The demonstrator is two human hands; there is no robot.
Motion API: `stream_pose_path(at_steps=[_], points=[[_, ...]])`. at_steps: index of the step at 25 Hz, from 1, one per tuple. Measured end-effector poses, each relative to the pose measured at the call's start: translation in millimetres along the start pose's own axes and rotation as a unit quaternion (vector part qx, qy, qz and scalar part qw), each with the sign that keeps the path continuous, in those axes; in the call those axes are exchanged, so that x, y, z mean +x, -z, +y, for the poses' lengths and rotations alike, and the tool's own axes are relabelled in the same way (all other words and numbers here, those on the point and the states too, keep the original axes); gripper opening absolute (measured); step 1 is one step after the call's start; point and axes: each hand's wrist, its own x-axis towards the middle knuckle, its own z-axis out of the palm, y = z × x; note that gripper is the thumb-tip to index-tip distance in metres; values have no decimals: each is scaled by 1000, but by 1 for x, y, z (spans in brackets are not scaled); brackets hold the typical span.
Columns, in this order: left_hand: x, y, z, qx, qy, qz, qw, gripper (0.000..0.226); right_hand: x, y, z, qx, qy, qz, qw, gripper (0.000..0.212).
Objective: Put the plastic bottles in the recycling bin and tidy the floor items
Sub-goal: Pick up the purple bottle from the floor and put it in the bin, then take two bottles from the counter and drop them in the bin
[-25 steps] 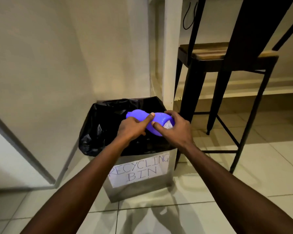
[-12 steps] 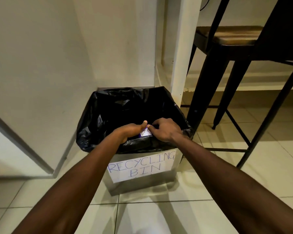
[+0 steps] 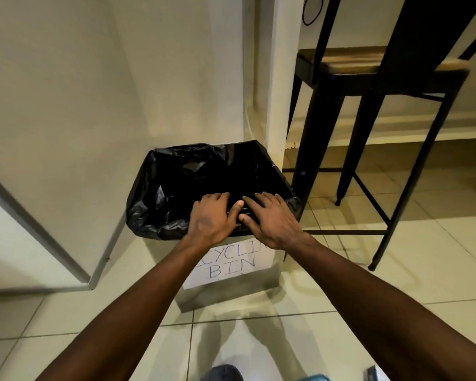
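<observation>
The recycling bin (image 3: 231, 287) is a metal box on the tiled floor against the wall, lined with a black bag (image 3: 154, 215) and carrying a paper label that reads RECYCLING BIN. My left hand (image 3: 212, 218) and my right hand (image 3: 270, 220) hover side by side over the bin's near rim, palms down, fingers spread, with nothing in them. The inside of the bag is dark and no bottle shows in it.
A black metal stool (image 3: 368, 78) with a wooden seat stands right of the bin, its legs and crossbars close to the bin's right side. A white post (image 3: 280, 78) rises behind the bin. A grey-framed panel (image 3: 39, 229) leans at the left.
One second ago both hands held a purple plastic bottle above the bin. They lowered it into the bag, let go, and now spread open over the rim; the bottle is out of sight.
</observation>
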Motion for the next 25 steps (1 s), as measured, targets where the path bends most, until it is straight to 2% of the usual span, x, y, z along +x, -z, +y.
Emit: stream_pose_path(at_steps=[7, 11, 16, 20, 25], points=[[-28, 27, 55, 22, -19, 23, 999, 64, -68, 39, 28, -1, -63, 54, 997, 72], [-50, 18, 110, 6, -77, 46, 996, 68, -112, 55, 58, -26, -96, 79, 992, 73], [-52, 14, 188, 11, -120, 9, 993, 75, -171, 78, 110, -31, -156, 66, 985, 74], [-47, 63, 240, 3, -109, -34, 993, 78, -201, 144, 123, -12, -211, 41, 976, 78], [-51, 200, 278, -5, -143, -70, 987, 81, -217, 281, 88, -6, -250, 17, 968, 83]])
